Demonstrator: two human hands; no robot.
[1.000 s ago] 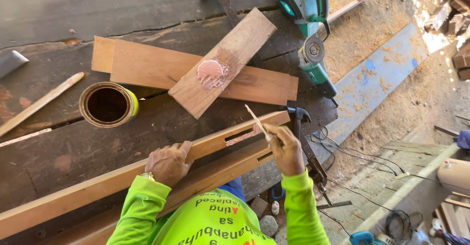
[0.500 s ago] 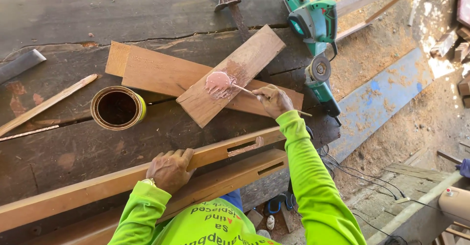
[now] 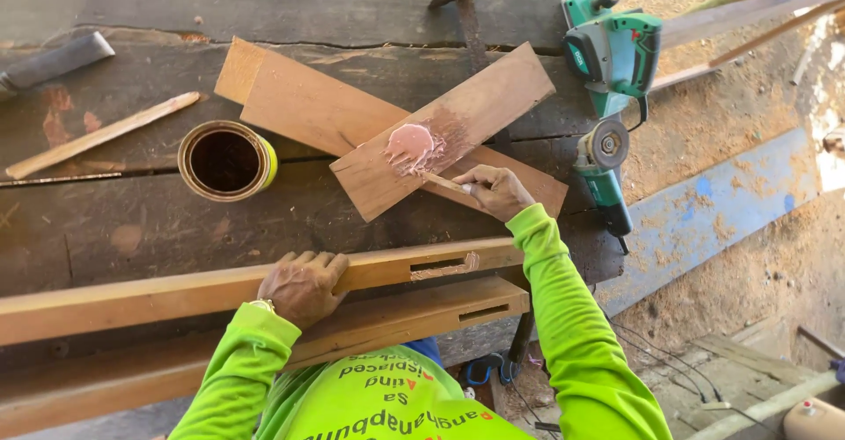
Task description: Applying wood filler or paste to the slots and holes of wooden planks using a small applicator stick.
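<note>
- Filler, a pink blob (image 3: 411, 147), sits on the short board (image 3: 458, 123) lying crosswise over a longer plank (image 3: 308, 110) on the tabletop (image 3: 132, 229).
- Right hand (image 3: 497, 192) has moved from the slotted rail up to that board within the last second; its grip pinches a thin wooden stick (image 3: 443, 181), tip at the blob's edge, apparently loading paste.
- Left hand (image 3: 304, 286) has stayed put, fingers spread flat over the long rail (image 3: 176, 290), pinning it.
- Open tin (image 3: 226, 160) stands just left of the boards; a green power tool (image 3: 616, 48) lies at the right.
</note>
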